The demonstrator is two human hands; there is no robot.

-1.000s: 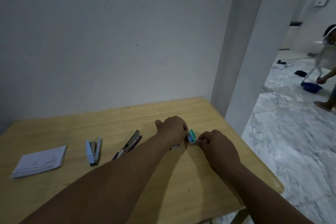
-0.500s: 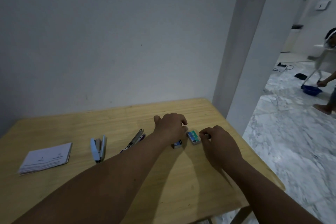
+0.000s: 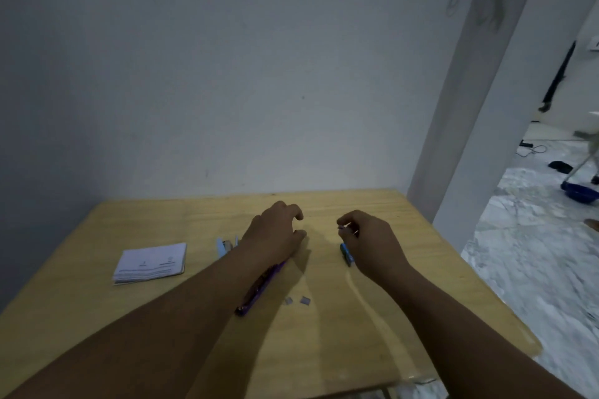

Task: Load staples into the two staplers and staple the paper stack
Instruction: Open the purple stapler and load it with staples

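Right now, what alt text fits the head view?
Over a wooden table, the right hand pinches a small strip of staples above a blue staple box; the left hand hovers over an opened purple stapler. A light blue stapler and paper stack lie left.

Single head-worn wide-angle view, looking forward and down, close over wooden table [image 3: 324, 350], wall [image 3: 227, 91] behind

A wooden table [image 3: 372, 317] stands against a pale wall [image 3: 227, 74], with a white pillar [image 3: 470, 139] at its right, and beyond that a marble floor [image 3: 534, 253] bears a blue basin [image 3: 580, 193], a dark cable [image 3: 531, 147] and black shoes [image 3: 560, 166].
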